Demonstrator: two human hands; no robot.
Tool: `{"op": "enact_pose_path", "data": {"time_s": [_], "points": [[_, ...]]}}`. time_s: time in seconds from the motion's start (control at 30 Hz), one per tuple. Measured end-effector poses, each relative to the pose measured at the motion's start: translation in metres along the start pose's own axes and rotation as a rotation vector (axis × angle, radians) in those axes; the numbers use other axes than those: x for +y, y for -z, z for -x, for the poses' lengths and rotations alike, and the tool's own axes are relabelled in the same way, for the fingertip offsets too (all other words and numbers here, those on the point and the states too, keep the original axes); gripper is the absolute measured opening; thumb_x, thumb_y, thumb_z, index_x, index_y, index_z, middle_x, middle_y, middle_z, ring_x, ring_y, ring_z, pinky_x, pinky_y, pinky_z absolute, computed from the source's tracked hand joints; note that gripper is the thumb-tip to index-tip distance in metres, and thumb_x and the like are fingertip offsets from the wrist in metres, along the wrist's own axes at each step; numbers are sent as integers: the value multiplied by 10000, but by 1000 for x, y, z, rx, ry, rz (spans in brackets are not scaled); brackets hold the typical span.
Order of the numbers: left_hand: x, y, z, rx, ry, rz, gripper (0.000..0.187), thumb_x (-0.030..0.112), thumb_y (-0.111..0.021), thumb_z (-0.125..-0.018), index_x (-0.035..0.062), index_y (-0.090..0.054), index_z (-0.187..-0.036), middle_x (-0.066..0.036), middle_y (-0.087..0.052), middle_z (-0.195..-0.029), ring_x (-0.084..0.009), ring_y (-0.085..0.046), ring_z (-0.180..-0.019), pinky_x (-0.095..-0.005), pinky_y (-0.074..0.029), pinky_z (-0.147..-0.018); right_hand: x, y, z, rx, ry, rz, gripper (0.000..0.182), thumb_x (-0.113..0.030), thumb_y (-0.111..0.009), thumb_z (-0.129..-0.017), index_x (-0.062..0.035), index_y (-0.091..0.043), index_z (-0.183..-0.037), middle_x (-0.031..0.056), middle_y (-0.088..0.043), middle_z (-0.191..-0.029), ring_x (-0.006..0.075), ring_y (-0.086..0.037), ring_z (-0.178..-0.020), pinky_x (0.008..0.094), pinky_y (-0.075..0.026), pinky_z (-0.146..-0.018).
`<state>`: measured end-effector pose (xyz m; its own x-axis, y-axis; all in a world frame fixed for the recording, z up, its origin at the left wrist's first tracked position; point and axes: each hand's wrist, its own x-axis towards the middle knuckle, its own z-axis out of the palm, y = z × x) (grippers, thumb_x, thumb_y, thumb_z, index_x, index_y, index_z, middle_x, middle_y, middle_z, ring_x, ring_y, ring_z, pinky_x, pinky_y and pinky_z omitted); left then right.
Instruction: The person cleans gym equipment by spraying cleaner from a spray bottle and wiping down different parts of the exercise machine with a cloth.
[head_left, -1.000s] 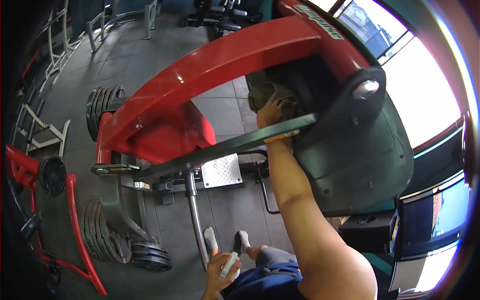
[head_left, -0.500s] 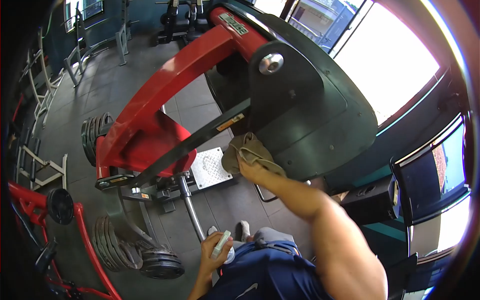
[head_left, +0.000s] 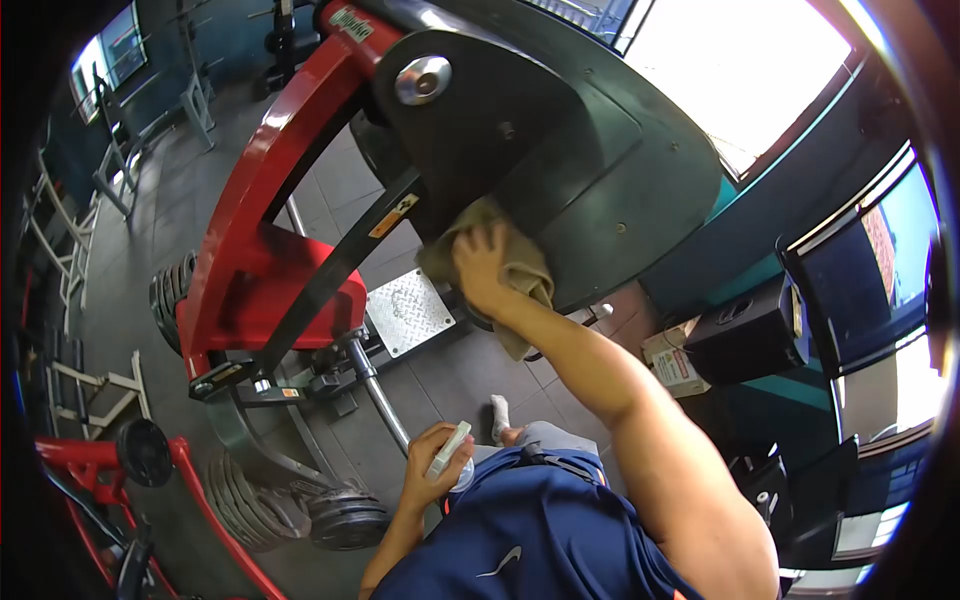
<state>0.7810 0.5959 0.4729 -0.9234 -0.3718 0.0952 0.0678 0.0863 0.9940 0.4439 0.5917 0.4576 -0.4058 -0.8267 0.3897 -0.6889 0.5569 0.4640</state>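
A brown-green cloth point(head_left: 525, 265) is pressed under my right hand point(head_left: 482, 265) against the lower left part of a dark panel point(head_left: 640, 200) on the gym machine. The fingers are spread over the cloth and hold it to the surface, with its lower end hanging down. Close to my waist, my left hand point(head_left: 430, 465) is closed around what looks like a spray bottle point(head_left: 449, 450) with a pale head. Most of the bottle is hidden by my fingers. The machine's red frame point(head_left: 250, 180) curves down on the left.
A black link bar point(head_left: 340, 270) and a diamond-plate footrest point(head_left: 408, 312) lie just left of the cloth. Weight plates point(head_left: 345, 518) stack low at the left, beside another red machine point(head_left: 85, 453). A black speaker box point(head_left: 745, 335) and a cardboard box point(head_left: 675, 360) stand to the right.
My right hand and the cloth have moved up over the panel, and the fingers have spread out. The view has shifted closer to the machine. My left hand keeps the bottle near my waist.
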Motion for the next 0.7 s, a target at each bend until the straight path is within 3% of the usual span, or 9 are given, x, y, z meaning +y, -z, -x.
{"op": "enact_pose_path", "data": {"time_s": [0.07, 0.2, 0.3, 0.33, 0.43, 0.47, 0.57, 0.63, 0.7], "points": [[4, -4, -7, -15, -75, -22, 133, 89, -721, -848, -27, -696, -909, -122, -680, -858, -237, -659, -741, -315, -506, -679, 12, 4, 2, -88, 256, -307, 475, -337, -580, -863, -22, -658, -1210, 165, -561, -1250, 397, -424, -1300, 668, -195, -1131], [18, -14, -8, -40, -74, -15, 134, 102, -717, -861, -26, -690, -889, -116, -674, -839, -241, -647, -711, -329, -495, -657, 7, 33, -25, 76, -86, -189, 303, -281, -554, -888, -77, -689, -1066, 158, -558, -1251, 449, -404, -1294, 695, -227, -1100], [21, -16, -5, -77, -33, -79, 153, 121, -709, -872, -25, -710, -919, -124, -696, -875, -229, -684, -780, -313, -521, -703, -10, 12, 8, -13, 334, -202, 374, -293, -687, -788, -91, -685, -1102, 169, -563, -1239, 434, -389, -1336, 661, -188, -1149], [26, -17, -4, -67, -45, -80, 160, 127, -709, -869, -29, -706, -908, -128, -695, -874, -237, -683, -777, -317, -522, -704, -6, 11, 10, -201, 394, -336, 381, -307, -654, -831, -68, -677, -1127, 193, -544, -1324, 465, -341, -1385, 671, -127, -1170], [30, -15, -3, -41, -71, -97, 176, 145, -727, -868, -26, -686, -871, -131, -666, -829, -257, -646, -720, -335, -496, -663, 26, 30, 9, -25, 277, -158, 415, -298, -621, -860, -37, -669, -1179, 200, -505, -1421, 461, -319, -1415, 665, -114, -1178], [30, -14, -3, -33, -71, -94, 182, 150, -729, -869, -27, -686, -872, -131, -666, -830, -260, -648, -723, -334, -497, -666, 19, 38, 4, -165, 186, -215, 460, -290, -567, -900, 0, -649, -1247, 213, -485, -1461, 447, -312, -1435, 656, -107, -1186], [31, -12, -4, -37, -67, -100, 199, 165, -733, -873, -28, -685, -877, -130, -667, -831, -267, -654, -730, -332, -500, -673, -47, -7, 28, -105, 214, -95, 507, -315, -530, -924, 19, -628, -1292, 221, -508, -1439, 433, -325, -1435, 651, -108, -1190], [34, -8, -6, -61, -48, -126, 208, 173, -735, -873, -29, -686, -882, -130, -669, -833, -271, -660, -737, -332, -503, -677, -61, 25, 55, -398, 454, -15, 522, -305, -495, -937, 41, -611, -1309, 259, -494, -1434, 489, -333, -1409, 680, -164, -1164], [39, -5, -5, -44, -57, -138, 215, 182, -737, -875, -27, -688, -889, -130, -673, -839, -271, -664, -739, -332, -506, -678, -60, 12, 96, -124, 244, -224, 550, -292, -515, -907, 53, -583, -1329, 264, -504, -1403, 518, -329, -1394, 720, -229, -1117]]}}
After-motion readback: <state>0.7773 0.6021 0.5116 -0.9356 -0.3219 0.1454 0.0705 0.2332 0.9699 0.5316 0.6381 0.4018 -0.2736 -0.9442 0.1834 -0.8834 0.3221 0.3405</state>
